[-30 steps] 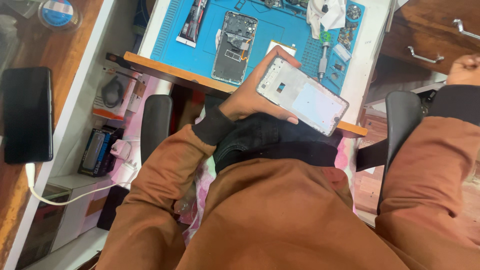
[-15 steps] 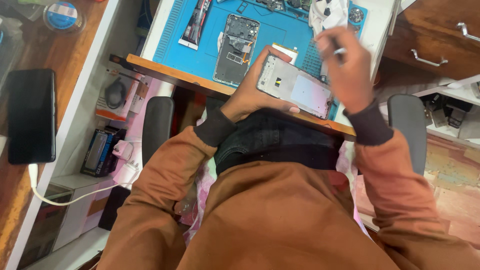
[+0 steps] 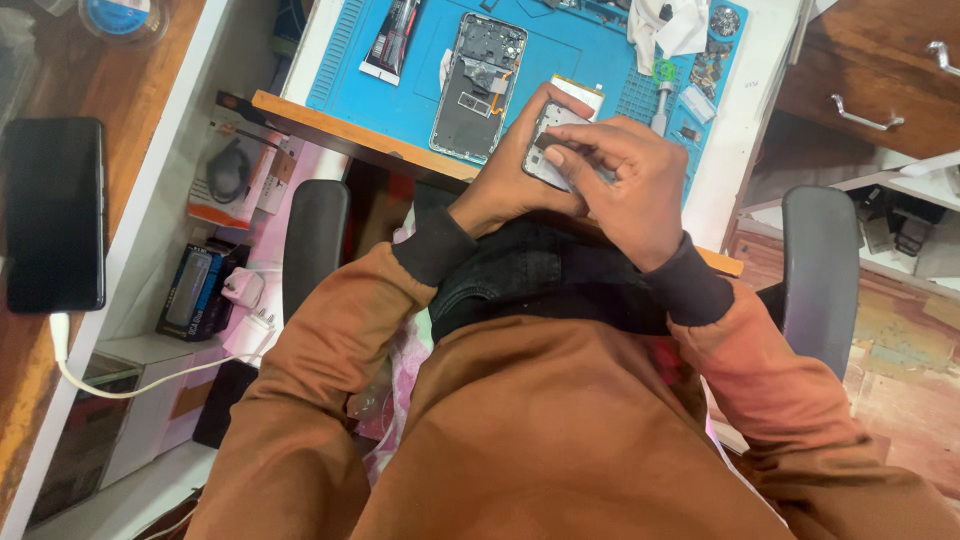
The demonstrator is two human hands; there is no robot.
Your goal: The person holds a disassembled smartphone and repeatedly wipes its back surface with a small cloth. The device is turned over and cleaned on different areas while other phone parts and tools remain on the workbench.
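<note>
Plainly, the work in hand was on a small pale phone part (image 3: 548, 150), held up just above the near edge of the surface (image 3: 340, 122), over the person's lap. The left hand (image 3: 510, 185) was wrapped around the part from below and behind, fingers curled at its far edge, gripping it firmly. The right hand (image 3: 625, 185) lay over the part from the right, its thumb and fingertips pressed together against the part's face, as if pinching or peeling at something too small to make out. Much of the part was hidden under both hands.

On the blue mat (image 3: 560, 50) beyond lay an opened phone body (image 3: 478, 88), its insides showing, just beside the hands. A screwdriver (image 3: 662, 95) stood near the right edge of the mat, with white cloth (image 3: 668, 22) further back. Well apart on the left, a dark phone (image 3: 55, 212) rested on a wooden top, cabled.

By my judgement, the step was fine fingertip work on the held part; any following move would call for a steady grip below and light, careful pressure from above.
</note>
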